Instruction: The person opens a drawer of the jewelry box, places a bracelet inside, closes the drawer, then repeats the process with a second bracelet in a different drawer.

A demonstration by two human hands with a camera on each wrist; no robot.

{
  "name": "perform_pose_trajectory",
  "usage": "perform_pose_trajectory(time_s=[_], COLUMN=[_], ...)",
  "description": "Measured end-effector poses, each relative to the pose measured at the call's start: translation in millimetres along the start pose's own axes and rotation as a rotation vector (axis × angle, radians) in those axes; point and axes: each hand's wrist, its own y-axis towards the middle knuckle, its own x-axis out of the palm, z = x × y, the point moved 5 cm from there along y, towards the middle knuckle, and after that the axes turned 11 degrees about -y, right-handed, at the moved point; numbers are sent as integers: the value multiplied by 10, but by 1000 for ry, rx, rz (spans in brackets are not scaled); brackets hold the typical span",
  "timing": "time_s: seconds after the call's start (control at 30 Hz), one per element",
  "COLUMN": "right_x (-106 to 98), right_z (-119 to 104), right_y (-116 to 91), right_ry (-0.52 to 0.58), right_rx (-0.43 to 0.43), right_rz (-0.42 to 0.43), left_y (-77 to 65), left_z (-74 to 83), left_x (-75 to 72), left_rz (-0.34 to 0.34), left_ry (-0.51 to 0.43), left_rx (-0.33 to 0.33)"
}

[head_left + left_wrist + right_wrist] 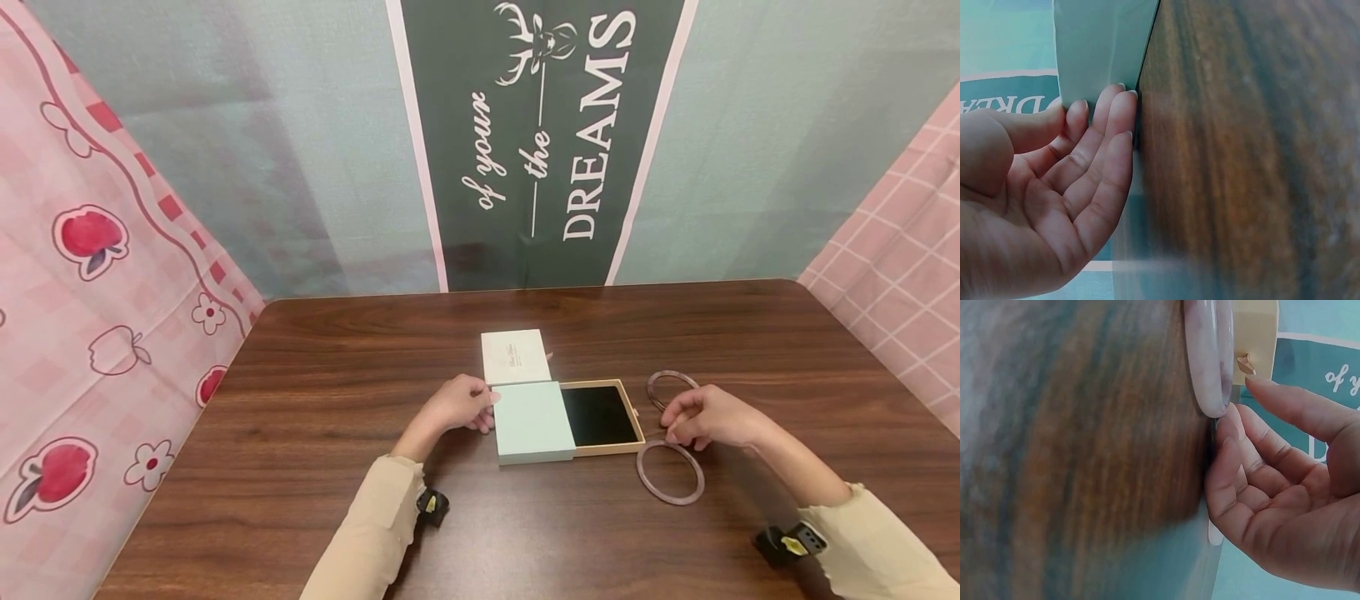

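A pale green drawer box sleeve [532, 421] lies on the table with its cream inner tray [624, 408] pulled partway out to the right, showing a black lining. My left hand [463, 403] is at the sleeve's left end; the left wrist view has its fingertips [1124, 100] against the end face, fingers nearly straight. Just right of the tray are two pinkish marbled bangles, a nearer bangle [692, 492] and a farther bangle [667, 375]. My right hand [708, 417] is over the space between them, partly hiding the farther one. Its fingertips are right at a bangle [1207, 369], the thumb apart.
Behind the sleeve lies a white box [514, 357] with small print and a ribbon tab on its right. The tray has its own ribbon tab [1246, 364]. Dark wood table [360, 350] surrounds everything, with a printed cloth [337, 150] hanging along the back edge.
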Motion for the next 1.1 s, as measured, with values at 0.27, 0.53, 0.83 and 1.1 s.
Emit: perform_pose_trajectory(time_s=[0.27, 0.53, 0.83, 1.1], right_x=[26, 47, 57, 67], right_z=[-7, -16, -52, -61], right_y=[-3, 12, 12, 1], right_ry=[7, -33, -64, -102], right_rx=[-12, -33, -48, -53], right_rz=[-9, -11, 4, 3], left_y=[9, 14, 16, 18], left_z=[-20, -23, -27, -24], left_x=[-4, 2, -3, -8], left_rz=[4, 2, 0, 0], left_ry=[4, 5, -1, -3], left_rx=[-8, -10, -16, -13])
